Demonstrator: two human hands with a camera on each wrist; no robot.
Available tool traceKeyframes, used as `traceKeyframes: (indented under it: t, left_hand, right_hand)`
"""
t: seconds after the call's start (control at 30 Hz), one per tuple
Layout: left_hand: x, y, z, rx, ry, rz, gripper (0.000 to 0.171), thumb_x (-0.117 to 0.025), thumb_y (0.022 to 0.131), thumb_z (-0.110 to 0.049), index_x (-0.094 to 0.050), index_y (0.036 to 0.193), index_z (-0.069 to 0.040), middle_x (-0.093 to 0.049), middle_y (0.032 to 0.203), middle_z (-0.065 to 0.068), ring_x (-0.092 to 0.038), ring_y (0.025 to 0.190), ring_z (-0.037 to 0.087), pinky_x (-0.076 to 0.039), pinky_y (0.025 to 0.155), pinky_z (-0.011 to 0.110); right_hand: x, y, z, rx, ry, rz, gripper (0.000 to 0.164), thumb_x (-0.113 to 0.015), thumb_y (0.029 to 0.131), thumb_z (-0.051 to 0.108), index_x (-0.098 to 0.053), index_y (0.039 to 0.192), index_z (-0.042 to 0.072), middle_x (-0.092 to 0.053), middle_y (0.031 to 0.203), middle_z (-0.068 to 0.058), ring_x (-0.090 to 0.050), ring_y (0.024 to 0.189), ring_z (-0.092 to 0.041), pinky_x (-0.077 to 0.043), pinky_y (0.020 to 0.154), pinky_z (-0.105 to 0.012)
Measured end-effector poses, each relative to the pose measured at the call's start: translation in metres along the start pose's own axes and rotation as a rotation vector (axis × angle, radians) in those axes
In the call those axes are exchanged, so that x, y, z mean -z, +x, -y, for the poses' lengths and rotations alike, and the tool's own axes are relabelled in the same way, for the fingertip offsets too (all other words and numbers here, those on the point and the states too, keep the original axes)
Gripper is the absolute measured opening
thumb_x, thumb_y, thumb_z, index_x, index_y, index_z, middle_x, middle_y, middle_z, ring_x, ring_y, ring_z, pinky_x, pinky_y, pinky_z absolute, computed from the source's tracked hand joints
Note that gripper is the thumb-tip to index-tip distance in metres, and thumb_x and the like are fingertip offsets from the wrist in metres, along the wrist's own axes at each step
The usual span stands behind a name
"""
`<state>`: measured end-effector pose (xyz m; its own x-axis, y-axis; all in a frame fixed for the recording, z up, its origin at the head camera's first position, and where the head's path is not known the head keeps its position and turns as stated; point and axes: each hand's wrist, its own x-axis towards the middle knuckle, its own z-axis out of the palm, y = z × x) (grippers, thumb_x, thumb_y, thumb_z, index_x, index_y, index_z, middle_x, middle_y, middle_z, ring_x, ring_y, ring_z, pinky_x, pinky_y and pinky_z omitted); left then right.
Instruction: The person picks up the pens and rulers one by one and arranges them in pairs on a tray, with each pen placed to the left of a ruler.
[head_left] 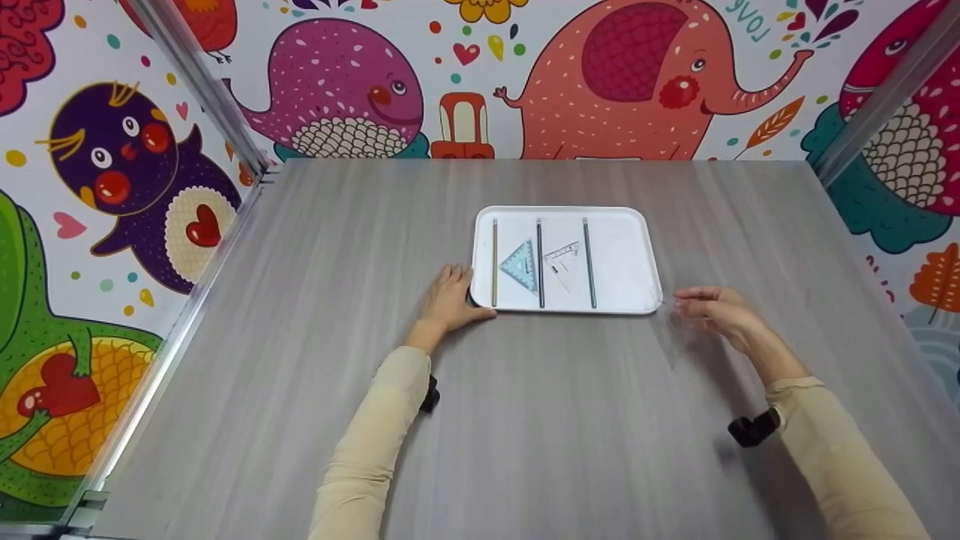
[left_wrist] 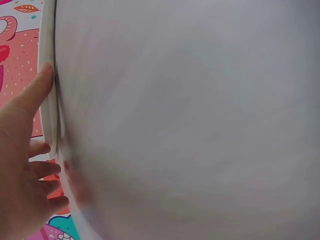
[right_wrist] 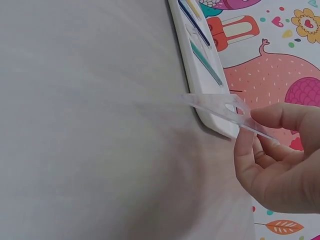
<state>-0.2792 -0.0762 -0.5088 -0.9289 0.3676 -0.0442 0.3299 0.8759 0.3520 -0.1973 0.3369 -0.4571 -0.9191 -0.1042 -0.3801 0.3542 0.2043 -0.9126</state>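
Observation:
A white tray (head_left: 628,262) lies on the table. My left hand (head_left: 448,300) holds its front left corner, thumb along the front rim and fingers by the left side; the left wrist view shows the thumb (left_wrist: 41,87) on the rim. In the tray are a yellowish pencil (head_left: 495,262), a dark blue pencil (head_left: 540,262) and a green pencil (head_left: 589,262). A bluish set square (head_left: 522,265) and a clear set square (head_left: 562,259) lie between them. My right hand (head_left: 716,311) pinches another clear set square (right_wrist: 215,107) just off the tray's front right corner.
The grey wood-grain table (head_left: 315,247) extends around the tray. Printed cartoon panels (head_left: 337,82) stand along its back and sides, with metal posts (head_left: 202,82) at the back corners. A black wrist camera (head_left: 754,429) sits under the right sleeve.

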Motion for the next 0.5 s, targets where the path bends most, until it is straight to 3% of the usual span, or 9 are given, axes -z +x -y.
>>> traceKeyframes:
  t: [0.23,0.37,0.5]
  left_hand:
    - [0.001,-0.001,0.001,-0.010,0.001,-0.003,0.092,-0.066,0.072,-0.056,-0.036,0.137,0.001,-0.032,0.140,0.026,-0.022,0.133,0.037,-0.018,0.110,0.041]
    - [0.001,-0.001,0.001,-0.010,0.004,-0.007,0.092,-0.067,0.071,-0.056,-0.037,0.136,0.001,-0.032,0.140,0.026,-0.022,0.133,0.037,-0.017,0.110,0.041]
    - [0.001,-0.001,0.001,-0.010,0.004,-0.005,0.092,-0.067,0.071,-0.056,-0.036,0.137,0.002,-0.032,0.140,0.026,-0.022,0.133,0.037,-0.018,0.110,0.041]
  right_hand:
    - [-0.010,0.014,0.005,-0.016,0.069,-0.002,0.023,-0.055,0.088,0.007,-0.057,0.111,0.003,-0.066,0.086,0.012,-0.061,0.081,-0.004,-0.049,0.068,-0.019]
    - [-0.014,0.020,0.007,-0.007,0.160,-0.001,0.015,-0.054,0.087,0.002,-0.063,0.096,0.010,-0.066,0.083,0.008,-0.061,0.077,-0.005,-0.049,0.066,-0.018]
    - [-0.019,0.025,0.011,-0.017,0.213,-0.020,0.020,-0.056,0.086,0.000,-0.066,0.084,0.017,-0.065,0.080,0.006,-0.060,0.073,-0.006,-0.050,0.064,-0.017]
